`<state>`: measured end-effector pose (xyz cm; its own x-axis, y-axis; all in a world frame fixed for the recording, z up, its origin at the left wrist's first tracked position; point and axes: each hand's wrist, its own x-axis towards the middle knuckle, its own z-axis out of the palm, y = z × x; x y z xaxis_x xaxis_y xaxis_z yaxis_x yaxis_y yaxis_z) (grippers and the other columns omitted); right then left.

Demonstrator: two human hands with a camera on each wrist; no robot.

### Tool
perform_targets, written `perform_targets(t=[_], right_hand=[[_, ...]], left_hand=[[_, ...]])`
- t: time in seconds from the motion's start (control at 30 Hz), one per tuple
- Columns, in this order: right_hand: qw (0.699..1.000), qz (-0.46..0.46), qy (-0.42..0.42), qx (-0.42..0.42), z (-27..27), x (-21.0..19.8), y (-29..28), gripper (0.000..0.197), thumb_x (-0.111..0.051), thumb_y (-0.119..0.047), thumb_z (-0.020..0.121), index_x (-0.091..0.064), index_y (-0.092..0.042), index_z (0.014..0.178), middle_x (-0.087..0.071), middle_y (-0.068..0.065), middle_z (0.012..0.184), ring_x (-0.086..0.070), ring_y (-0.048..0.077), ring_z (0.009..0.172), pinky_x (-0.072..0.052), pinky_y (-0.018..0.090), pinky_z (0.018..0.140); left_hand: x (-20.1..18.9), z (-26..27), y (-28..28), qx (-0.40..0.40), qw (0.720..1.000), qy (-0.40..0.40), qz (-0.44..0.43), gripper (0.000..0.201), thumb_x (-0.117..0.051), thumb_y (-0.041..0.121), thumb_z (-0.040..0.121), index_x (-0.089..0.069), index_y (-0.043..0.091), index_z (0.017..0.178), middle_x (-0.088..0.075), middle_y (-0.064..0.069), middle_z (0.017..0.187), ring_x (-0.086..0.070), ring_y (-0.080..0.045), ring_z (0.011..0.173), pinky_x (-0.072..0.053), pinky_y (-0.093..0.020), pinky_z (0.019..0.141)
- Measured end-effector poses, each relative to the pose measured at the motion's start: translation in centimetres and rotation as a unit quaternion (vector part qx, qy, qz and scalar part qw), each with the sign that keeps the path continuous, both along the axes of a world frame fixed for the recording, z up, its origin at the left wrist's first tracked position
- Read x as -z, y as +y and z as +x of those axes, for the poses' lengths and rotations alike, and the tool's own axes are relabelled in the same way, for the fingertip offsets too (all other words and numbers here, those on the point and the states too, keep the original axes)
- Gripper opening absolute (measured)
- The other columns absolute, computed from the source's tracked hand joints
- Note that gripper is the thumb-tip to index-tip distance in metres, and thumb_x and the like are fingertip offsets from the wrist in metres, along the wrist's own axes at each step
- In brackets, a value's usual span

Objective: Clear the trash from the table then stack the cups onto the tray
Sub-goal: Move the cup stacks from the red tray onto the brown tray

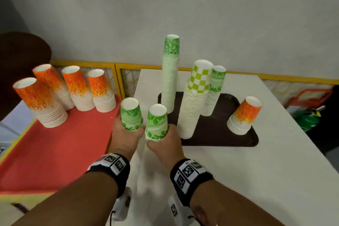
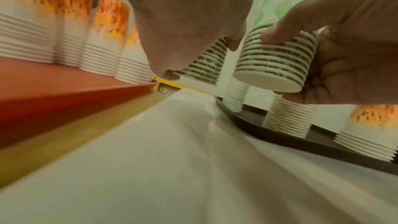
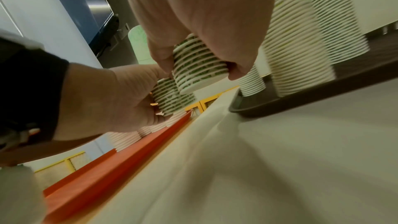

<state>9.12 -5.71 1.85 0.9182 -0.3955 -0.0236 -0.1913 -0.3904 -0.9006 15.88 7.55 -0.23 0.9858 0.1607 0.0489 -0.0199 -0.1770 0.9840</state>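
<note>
My left hand grips a short stack of upside-down green leaf cups, lifted above the white table. My right hand grips a second green leaf stack beside it, also in the air. From the left wrist both stacks show: the left one and the right one. The right wrist view shows the right stack above the left one. The dark brown tray just right of the hands carries a tall green stack, a checkered stack, another green stack and an orange flame stack.
A red tray on the left holds several orange flame cup stacks. A yellow rail runs behind the tables. A gap separates the red tray's surface from the white table. Orange and green objects lie on the floor at right.
</note>
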Motion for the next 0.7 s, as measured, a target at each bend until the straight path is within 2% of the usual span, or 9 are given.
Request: perform_targets(t=[0.07,0.13,0.23,0.3,0.37,0.5,0.6,0.67,0.7], right_hand=[[1.0,-0.004,0.001,-0.014,-1.7,0.3,-3.3,0.064,-0.084,-0.038,0.056,-0.051,-0.017,0.107,-0.064,-0.001,0.102,-0.065,0.017,0.092,-0.058,0.036,0.08],[0.999,-0.01,0.002,-0.03,-3.5,0.8,-6.8,0.065,-0.085,-0.038,0.057,-0.053,-0.015,0.108,-0.066,-0.001,0.101,-0.066,0.016,0.09,-0.058,0.035,0.077],[0.997,-0.053,0.014,-0.063,-5.8,1.6,-12.0,0.067,-0.082,-0.04,0.055,-0.051,-0.015,0.109,-0.063,0.0,0.102,-0.062,0.019,0.094,-0.056,0.038,0.081],[0.994,-0.071,0.025,-0.078,-6.8,2.0,-15.2,0.067,-0.081,-0.04,0.056,-0.05,-0.016,0.11,-0.06,-0.001,0.104,-0.06,0.019,0.096,-0.054,0.035,0.081],[0.994,-0.078,0.021,-0.076,-7.5,2.0,-17.7,0.064,-0.081,-0.041,0.058,-0.051,-0.018,0.108,-0.06,-0.002,0.103,-0.059,0.018,0.095,-0.053,0.034,0.08],[0.995,-0.075,-0.045,-0.04,-7.9,2.0,-21.1,0.066,-0.079,-0.049,0.056,-0.052,-0.017,0.107,-0.063,0.0,0.099,-0.062,0.021,0.094,-0.056,0.04,0.079],[0.993,-0.055,-0.106,0.0,-7.2,1.0,-22.9,0.071,-0.077,-0.05,0.055,-0.052,-0.014,0.111,-0.063,0.001,0.099,-0.064,0.02,0.092,-0.057,0.042,0.078],[0.99,-0.033,-0.135,0.02,-6.0,-0.7,-23.8,0.072,-0.077,-0.045,0.055,-0.051,-0.016,0.115,-0.062,0.001,0.103,-0.063,0.018,0.095,-0.057,0.041,0.082],[0.987,-0.024,-0.153,0.031,-5.2,-1.8,-24.3,0.073,-0.077,-0.043,0.055,-0.05,-0.017,0.118,-0.061,0.001,0.106,-0.062,0.018,0.099,-0.056,0.041,0.085]], left_hand=[[-0.5,-1.3,-3.3,-0.002,1.0,-0.001,0.029,0.052,-0.088,0.029,0.059,-0.06,0.022,0.102,-0.072,-0.002,0.09,-0.072,-0.024,0.083,-0.06,-0.047,0.077],[-0.5,-3.0,-6.7,-0.051,0.998,0.01,0.045,0.055,-0.088,0.03,0.058,-0.055,0.024,0.101,-0.069,-0.002,0.094,-0.069,-0.025,0.087,-0.058,-0.044,0.08],[0.1,-6.2,-11.6,-0.112,0.993,0.029,0.039,0.06,-0.086,0.037,0.055,-0.05,0.026,0.102,-0.064,-0.004,0.098,-0.065,-0.026,0.089,-0.056,-0.049,0.083],[0.5,-8.2,-14.5,-0.13,0.991,0.036,0.022,0.061,-0.084,0.041,0.052,-0.051,0.027,0.102,-0.064,-0.003,0.097,-0.066,-0.026,0.088,-0.057,-0.049,0.082],[0.9,-9.9,-17.0,-0.129,0.991,0.043,0.008,0.06,-0.085,0.042,0.051,-0.055,0.027,0.102,-0.067,-0.001,0.095,-0.068,-0.022,0.085,-0.059,-0.047,0.08],[1.2,-12.1,-20.9,-0.086,0.996,0.037,0.001,0.052,-0.082,0.035,0.054,-0.058,0.027,0.099,-0.071,0.002,0.086,-0.07,-0.015,0.077,-0.06,-0.044,0.074],[-0.4,-12.4,-23.5,-0.063,0.998,0.016,-0.012,0.044,-0.085,0.02,0.064,-0.054,0.028,0.095,-0.068,0.004,0.084,-0.067,-0.005,0.074,-0.055,-0.027,0.068],[-2.1,-12.0,-25.0,-0.05,0.999,-0.002,-0.023,0.041,-0.084,0.013,0.069,-0.053,0.029,0.091,-0.067,0.006,0.082,-0.065,-0.001,0.07,-0.05,-0.015,0.062],[-3.0,-11.6,-25.7,-0.043,0.999,-0.013,-0.031,0.039,-0.083,0.012,0.07,-0.054,0.029,0.09,-0.067,0.006,0.081,-0.065,-0.001,0.07,-0.049,-0.014,0.061]])
